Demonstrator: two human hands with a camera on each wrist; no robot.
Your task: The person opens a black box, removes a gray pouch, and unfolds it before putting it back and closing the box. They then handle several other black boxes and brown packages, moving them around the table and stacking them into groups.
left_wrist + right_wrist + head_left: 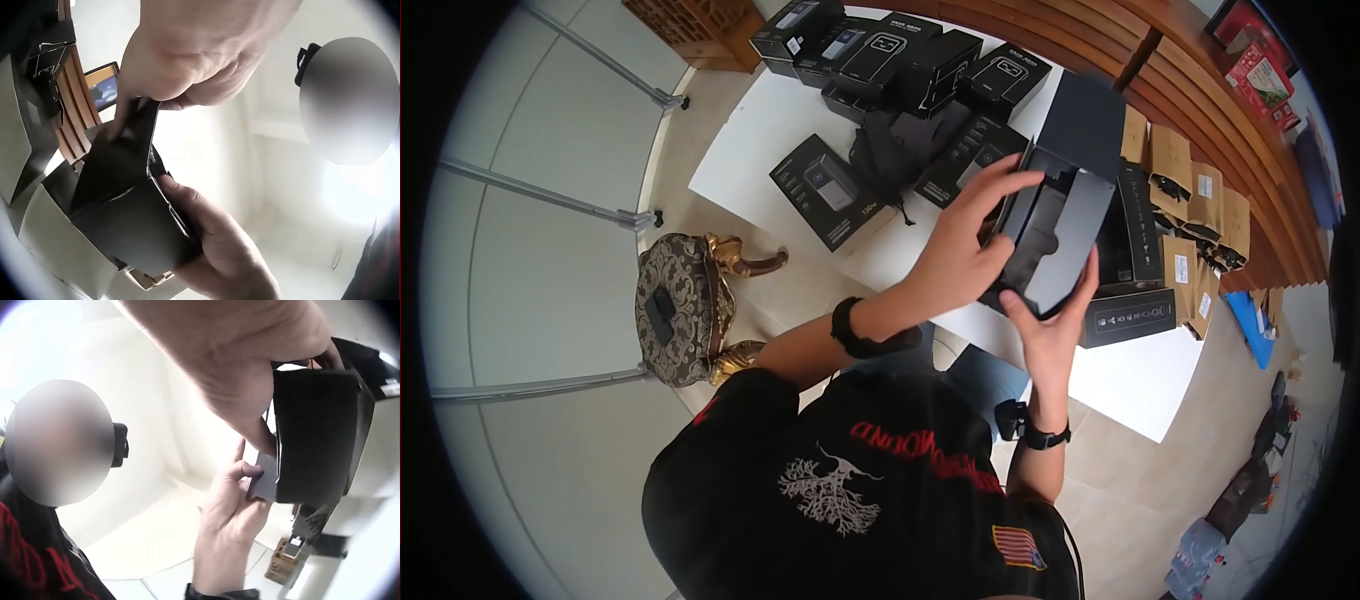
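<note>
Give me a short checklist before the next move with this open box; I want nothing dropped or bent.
1. Right hand supports the grey box from below: ok, its fingers curl around the lower end.
2. Left hand steadies the box: ok, its fingers reach over the open side, touching the dark insert.
3. Box is lifted off the white table: ok, it is held in the air above the table edge.
4. Insert is fully seated: cannot tell, the left hand covers part of it.
5. Free landing spot nearby: ok, bare table shows just left of the black boxes.
</note>
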